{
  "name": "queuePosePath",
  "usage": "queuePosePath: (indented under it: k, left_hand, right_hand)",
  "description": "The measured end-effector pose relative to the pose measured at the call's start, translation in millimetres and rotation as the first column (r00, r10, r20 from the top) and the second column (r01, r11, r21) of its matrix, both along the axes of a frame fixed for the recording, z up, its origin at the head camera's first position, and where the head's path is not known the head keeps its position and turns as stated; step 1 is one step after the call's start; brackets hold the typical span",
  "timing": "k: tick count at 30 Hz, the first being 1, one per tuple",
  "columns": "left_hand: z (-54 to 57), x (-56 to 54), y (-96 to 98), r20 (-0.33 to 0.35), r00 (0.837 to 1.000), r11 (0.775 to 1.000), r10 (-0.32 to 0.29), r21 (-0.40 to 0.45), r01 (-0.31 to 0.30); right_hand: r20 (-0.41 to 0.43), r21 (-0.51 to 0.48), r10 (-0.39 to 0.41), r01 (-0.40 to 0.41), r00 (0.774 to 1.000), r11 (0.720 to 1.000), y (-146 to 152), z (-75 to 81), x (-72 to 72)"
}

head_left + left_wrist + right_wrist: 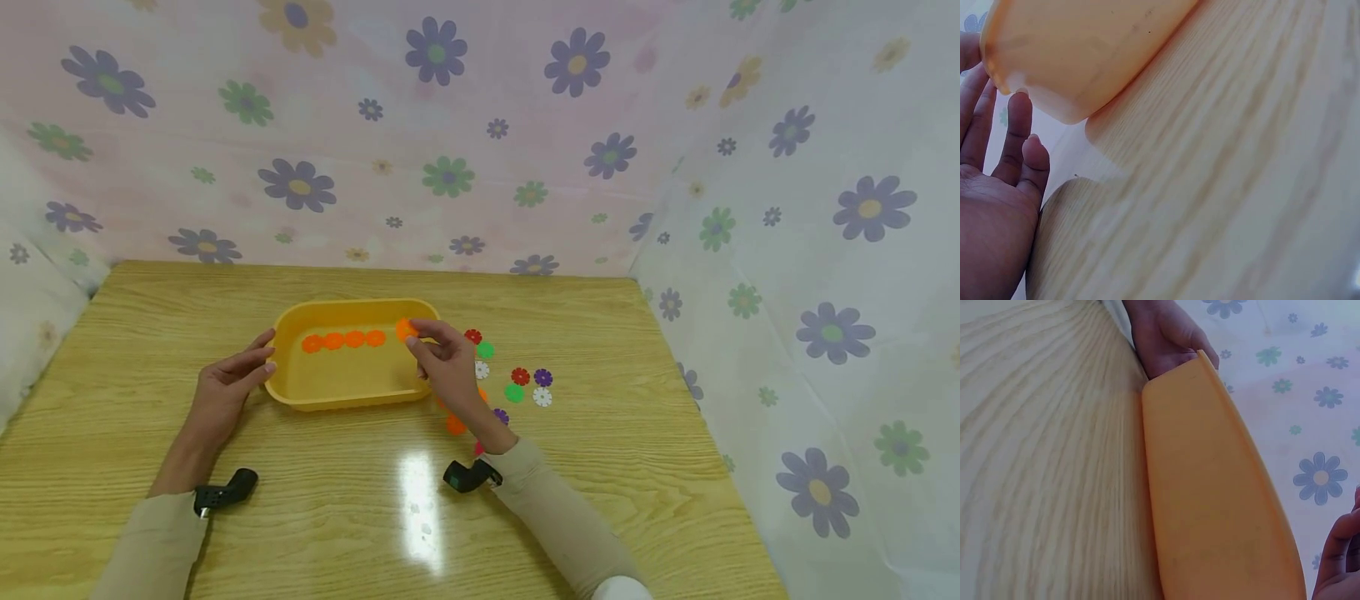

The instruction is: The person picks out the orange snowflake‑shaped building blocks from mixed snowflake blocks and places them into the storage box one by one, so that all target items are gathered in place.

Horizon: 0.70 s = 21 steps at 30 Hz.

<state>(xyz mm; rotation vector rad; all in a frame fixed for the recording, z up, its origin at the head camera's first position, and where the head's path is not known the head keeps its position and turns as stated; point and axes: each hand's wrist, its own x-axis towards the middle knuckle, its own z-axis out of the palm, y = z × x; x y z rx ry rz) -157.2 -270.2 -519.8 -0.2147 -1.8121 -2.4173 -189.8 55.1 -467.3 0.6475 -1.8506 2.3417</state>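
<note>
Flower-printed cloth (517, 150) hangs behind the wood-grain table (337, 500). On the table sits a yellow-orange tray (318, 403); the left hand (225, 379), fingers spread, touches its left end, while the right hand (453, 371) pinches an orange notched disc (406, 331) over its right end. Four orange discs (354, 339) form a row inside; mixed-colour discs (521, 377) lie to the right.

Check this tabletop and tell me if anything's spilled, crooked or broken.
Nothing stands out as spilled, crooked or broken. The yellow tray stands upright on the table, with four orange discs lined up inside. The coloured discs beside it lie loosely scattered, with no visible damage.
</note>
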Motion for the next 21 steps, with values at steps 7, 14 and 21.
queuePosePath:
  k: [7,14,21]
  left_hand:
    - [0.2,-0.1,1.0,-0.006,1.000,1.000,-0.001,0.013,0.001]
    - [0.0,1.1,1.5,-0.012,1.000,1.000,-0.007,0.017,0.008]
    - [0.9,-0.1,2.2,-0.005,1.000,1.000,0.000,0.027,0.000]
  right_hand:
    - [0.051,0.092,-0.067,0.062,0.996,0.994,-13,3.0,-10.5]
    - [0.116,0.257,-0.096,0.063,0.989,0.964,-21,8.1,-21.2]
    - [0.153,0.370,-0.097,0.034,0.983,0.929,-31,5.1,-35.8]
